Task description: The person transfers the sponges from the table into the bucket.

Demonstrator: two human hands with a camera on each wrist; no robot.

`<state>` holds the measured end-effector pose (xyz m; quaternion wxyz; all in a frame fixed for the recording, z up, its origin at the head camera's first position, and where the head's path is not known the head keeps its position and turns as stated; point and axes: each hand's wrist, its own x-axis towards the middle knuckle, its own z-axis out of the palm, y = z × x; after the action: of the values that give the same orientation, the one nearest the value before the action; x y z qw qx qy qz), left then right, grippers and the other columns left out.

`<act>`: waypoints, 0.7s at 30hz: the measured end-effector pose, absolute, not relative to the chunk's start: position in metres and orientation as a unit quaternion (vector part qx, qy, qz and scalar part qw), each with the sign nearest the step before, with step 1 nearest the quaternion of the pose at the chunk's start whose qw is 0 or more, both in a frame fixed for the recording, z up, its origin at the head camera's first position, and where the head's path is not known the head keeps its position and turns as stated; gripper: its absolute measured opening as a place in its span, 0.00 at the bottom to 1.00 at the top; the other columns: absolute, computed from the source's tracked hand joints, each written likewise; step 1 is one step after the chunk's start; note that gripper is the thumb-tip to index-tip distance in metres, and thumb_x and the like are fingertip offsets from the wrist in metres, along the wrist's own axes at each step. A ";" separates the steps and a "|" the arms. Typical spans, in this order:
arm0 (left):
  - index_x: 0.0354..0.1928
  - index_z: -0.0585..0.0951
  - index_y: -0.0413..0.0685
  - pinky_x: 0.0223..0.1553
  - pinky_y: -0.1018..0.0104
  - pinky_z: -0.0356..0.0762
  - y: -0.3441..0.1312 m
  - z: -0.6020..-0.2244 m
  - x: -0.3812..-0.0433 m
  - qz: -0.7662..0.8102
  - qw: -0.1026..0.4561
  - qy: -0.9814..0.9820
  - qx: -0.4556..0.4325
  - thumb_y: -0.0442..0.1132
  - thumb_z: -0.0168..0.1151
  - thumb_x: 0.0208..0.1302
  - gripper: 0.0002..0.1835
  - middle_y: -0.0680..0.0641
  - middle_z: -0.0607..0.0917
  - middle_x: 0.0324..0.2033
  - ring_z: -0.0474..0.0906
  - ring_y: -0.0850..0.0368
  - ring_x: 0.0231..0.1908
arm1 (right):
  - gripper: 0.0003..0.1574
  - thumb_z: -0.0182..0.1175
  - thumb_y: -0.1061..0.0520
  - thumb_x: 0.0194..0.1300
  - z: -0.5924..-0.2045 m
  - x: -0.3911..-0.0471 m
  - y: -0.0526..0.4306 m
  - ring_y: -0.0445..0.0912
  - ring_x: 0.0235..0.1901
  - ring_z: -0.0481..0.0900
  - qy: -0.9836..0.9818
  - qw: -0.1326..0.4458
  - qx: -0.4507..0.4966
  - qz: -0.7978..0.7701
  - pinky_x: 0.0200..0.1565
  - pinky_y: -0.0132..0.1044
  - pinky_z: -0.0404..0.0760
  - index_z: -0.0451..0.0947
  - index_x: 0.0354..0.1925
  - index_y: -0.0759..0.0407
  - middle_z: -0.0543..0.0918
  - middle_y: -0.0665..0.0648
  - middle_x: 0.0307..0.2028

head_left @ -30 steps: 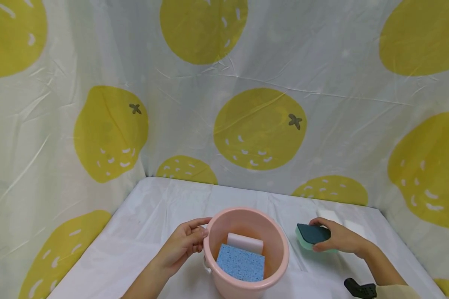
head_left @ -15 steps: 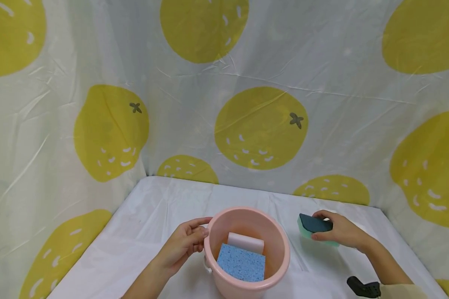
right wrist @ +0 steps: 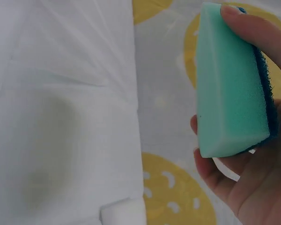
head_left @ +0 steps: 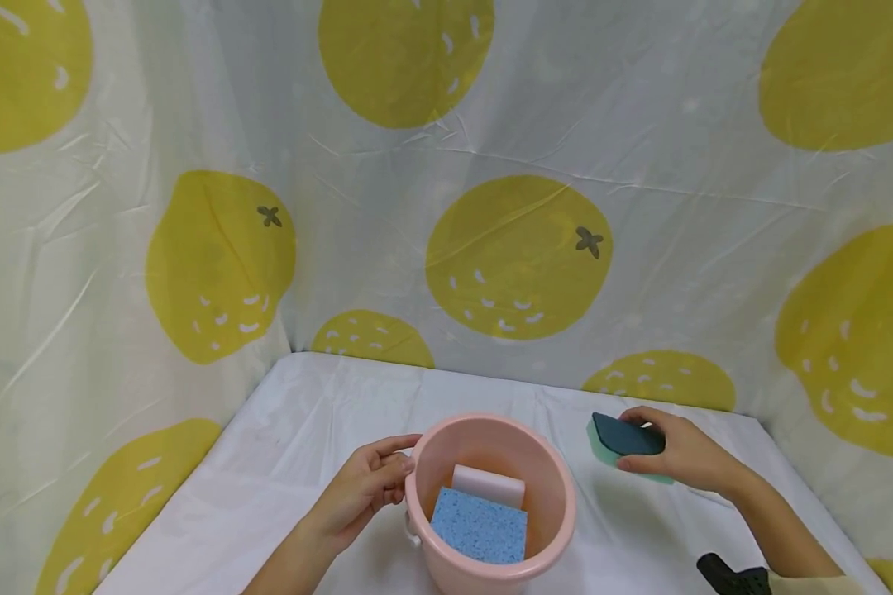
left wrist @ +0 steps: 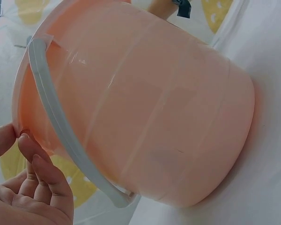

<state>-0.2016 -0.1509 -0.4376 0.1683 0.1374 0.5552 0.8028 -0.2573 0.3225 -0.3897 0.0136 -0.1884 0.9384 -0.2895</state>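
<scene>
A pink bucket (head_left: 491,572) stands at the front middle of the white table in the head view. My left hand (head_left: 360,489) pinches its rim on the left side; the left wrist view shows thumb and fingers at the rim beside the bucket's pale handle (left wrist: 61,126). Inside the bucket lie a speckled blue sponge (head_left: 479,524) and a pale pink roll-shaped piece (head_left: 488,486). To the right, my right hand (head_left: 685,451) grips a scouring sponge (right wrist: 232,89) by its edges, mint-green foam with a dark teal scrubbing pad. It is raised above the table, its shadow below.
A white block (right wrist: 124,212) lies on the tabletop (head_left: 372,397), partly seen in the right wrist view. Lemon-printed curtains (head_left: 372,248) hang behind and on both sides of the table. A black strap (head_left: 733,576) sits on the right wrist.
My right hand has lifted the scouring sponge up and slightly away from the table, tilting it a little. The left hand and the bucket have stayed in place.
</scene>
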 end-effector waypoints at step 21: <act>0.70 0.68 0.28 0.33 0.73 0.76 -0.151 -0.437 -0.202 0.803 0.166 0.556 0.138 0.35 0.62 0.74 0.28 0.51 0.84 0.34 0.74 0.62 0.27 | 0.41 0.76 0.42 0.58 -0.342 -0.241 0.274 0.52 0.48 0.78 0.925 -0.044 -0.260 -0.274 0.43 0.48 0.80 0.76 0.62 0.62 0.81 0.57 0.54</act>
<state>-0.2018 -0.1512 -0.4373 0.1656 0.1383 0.5561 0.8026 -0.2407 0.2736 -0.3424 -0.0440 -0.2601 0.9249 -0.2739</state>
